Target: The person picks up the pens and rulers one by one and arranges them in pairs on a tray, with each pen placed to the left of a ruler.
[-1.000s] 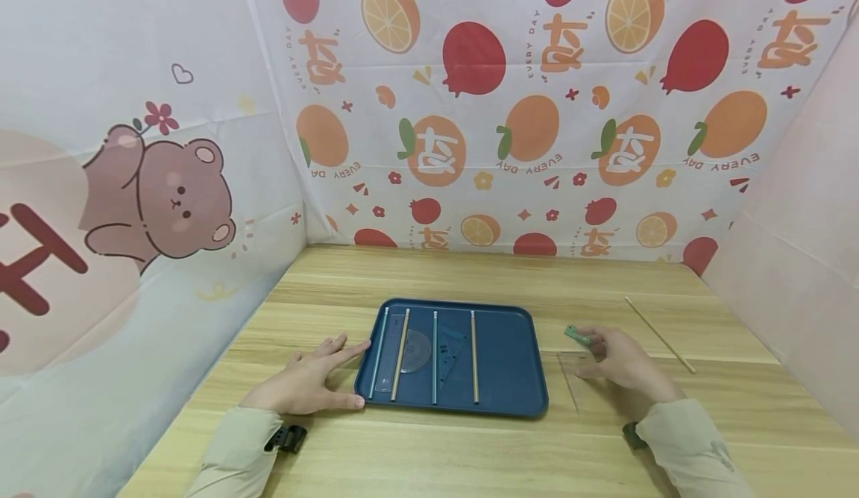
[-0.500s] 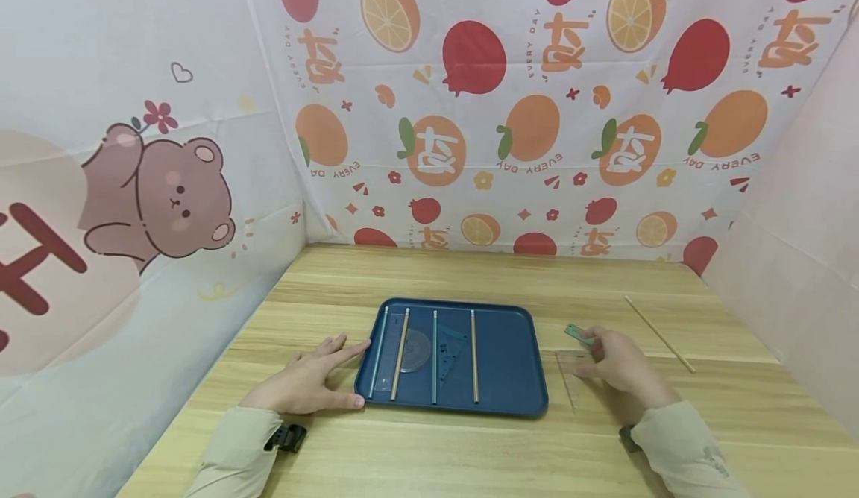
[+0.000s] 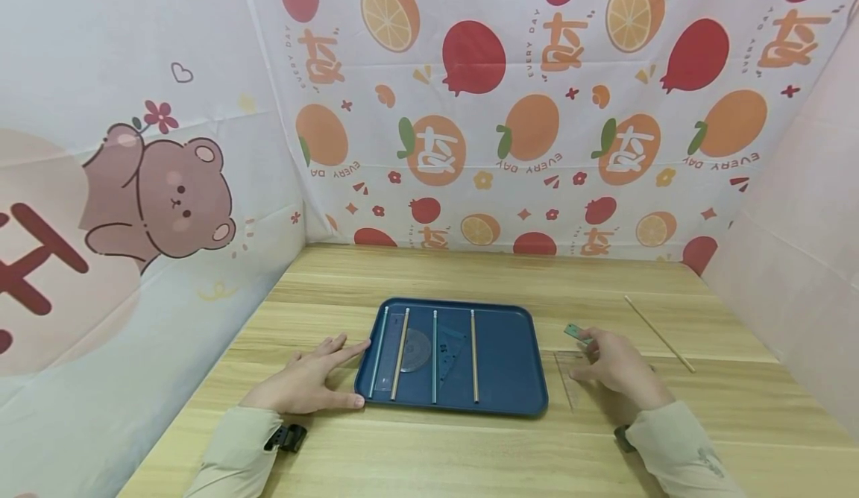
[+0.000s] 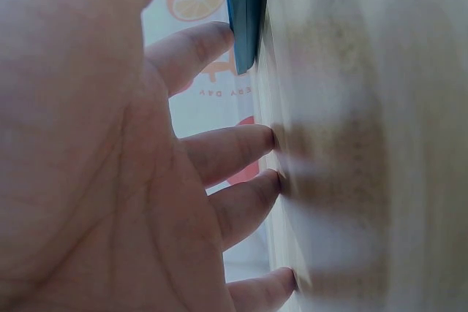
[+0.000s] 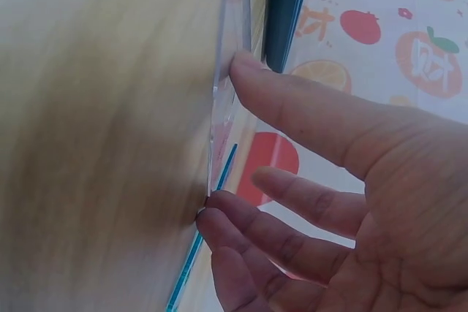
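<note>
My left hand [image 3: 302, 380] rests at the left edge of the blue tray [image 3: 510, 405], fingers spread. In the left wrist view one fingertip touches the tray's side [image 4: 245, 16] and the other fingertips touch the tabletop. On the right, my right hand [image 3: 620, 364] holds a clear plastic triangle [image 3: 566, 379], thumb and curled fingertips at its edges in the right wrist view. A green ruler [image 3: 575, 332] lies just beyond, partly hidden by my right fingers; its teal edge [image 5: 186, 272] shows past them.
Inside the tray are several pencils [image 3: 475, 356], a clear ruler [image 3: 389, 356], a clear protractor [image 3: 416, 351] and a teal triangle [image 3: 451, 352]. A thin wooden stick [image 3: 661, 334] lies on the table at far right. Patterned cloth [image 3: 470, 185] hangs behind.
My right hand and the clear triangle have shifted slightly left toward the tray. The left hand and tray have stayed put.
</note>
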{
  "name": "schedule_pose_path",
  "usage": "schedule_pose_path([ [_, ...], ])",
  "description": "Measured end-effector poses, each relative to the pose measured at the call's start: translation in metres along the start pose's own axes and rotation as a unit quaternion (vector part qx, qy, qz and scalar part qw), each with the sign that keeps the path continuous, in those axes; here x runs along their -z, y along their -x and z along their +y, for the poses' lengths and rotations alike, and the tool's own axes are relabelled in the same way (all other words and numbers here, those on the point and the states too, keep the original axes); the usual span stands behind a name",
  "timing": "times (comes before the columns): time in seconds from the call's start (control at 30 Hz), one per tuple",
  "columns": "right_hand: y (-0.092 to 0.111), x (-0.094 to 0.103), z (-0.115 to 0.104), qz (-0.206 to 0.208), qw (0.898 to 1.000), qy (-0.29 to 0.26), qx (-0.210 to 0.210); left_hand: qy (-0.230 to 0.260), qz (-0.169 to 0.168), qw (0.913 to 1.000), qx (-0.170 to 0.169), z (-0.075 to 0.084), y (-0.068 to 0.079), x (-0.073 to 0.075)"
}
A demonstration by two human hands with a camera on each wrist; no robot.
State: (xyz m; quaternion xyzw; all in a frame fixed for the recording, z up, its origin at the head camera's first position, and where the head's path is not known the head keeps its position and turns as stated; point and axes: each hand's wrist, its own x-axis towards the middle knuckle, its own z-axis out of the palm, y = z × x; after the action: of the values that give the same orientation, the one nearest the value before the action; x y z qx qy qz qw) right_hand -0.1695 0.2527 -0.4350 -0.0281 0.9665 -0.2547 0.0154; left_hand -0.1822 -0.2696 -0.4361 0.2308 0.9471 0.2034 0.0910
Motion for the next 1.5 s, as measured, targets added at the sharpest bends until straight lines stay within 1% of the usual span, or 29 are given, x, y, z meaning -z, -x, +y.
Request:
schedule_pose_path([
  [0.2,-0.001,0.000,0.000,-0.003,1.000,-0.004,0.000,0.000,-0.001,1.0000,0.002,-0.001,-0.001,0.000],
  [0.33,-0.005,0.000,0.000,-0.009,1.000,-0.009,-0.007,-0.001,0.000,1.0000,0.003,-0.001,-0.001,0.000],
  [0.6,-0.014,0.004,0.010,-0.050,0.998,-0.036,-0.016,0.000,0.000,1.0000,0.003,0.000,-0.001,0.001],
  [0.7,-0.016,0.006,0.015,-0.065,0.997,-0.048,-0.012,0.001,0.000,1.0000,0.002,0.000,-0.001,0.001],
  [0.87,-0.018,0.008,0.020,-0.082,0.994,-0.073,0.007,0.003,0.001,1.0000,0.002,0.000,-0.001,0.001],
  [1.0,-0.018,0.008,0.020,-0.087,0.993,-0.080,0.022,0.002,0.000,1.0000,0.003,0.000,-0.001,0.001],
  [1.1,-0.018,0.007,0.021,-0.085,0.992,-0.090,0.026,0.003,0.000,1.0000,0.003,0.000,-0.002,0.001],
  [1.17,-0.018,0.007,0.022,-0.085,0.990,-0.107,0.022,0.002,0.001,1.0000,0.003,-0.001,-0.002,0.001],
  [1.23,-0.018,0.007,0.023,-0.087,0.987,-0.135,0.015,0.001,0.002,1.0000,0.003,-0.001,-0.002,0.001],
  [1.37,-0.019,0.007,0.025,-0.093,0.977,-0.194,0.004,0.001,0.002,1.0000,0.002,-0.001,-0.002,0.001],
  [1.4,-0.019,0.007,0.026,-0.093,0.975,-0.204,0.001,0.001,0.002,1.0000,0.002,-0.001,-0.002,0.001],
  [1.5,-0.020,0.006,0.027,-0.090,0.973,-0.213,0.000,0.001,0.002,1.0000,0.002,-0.001,-0.002,0.000],
])
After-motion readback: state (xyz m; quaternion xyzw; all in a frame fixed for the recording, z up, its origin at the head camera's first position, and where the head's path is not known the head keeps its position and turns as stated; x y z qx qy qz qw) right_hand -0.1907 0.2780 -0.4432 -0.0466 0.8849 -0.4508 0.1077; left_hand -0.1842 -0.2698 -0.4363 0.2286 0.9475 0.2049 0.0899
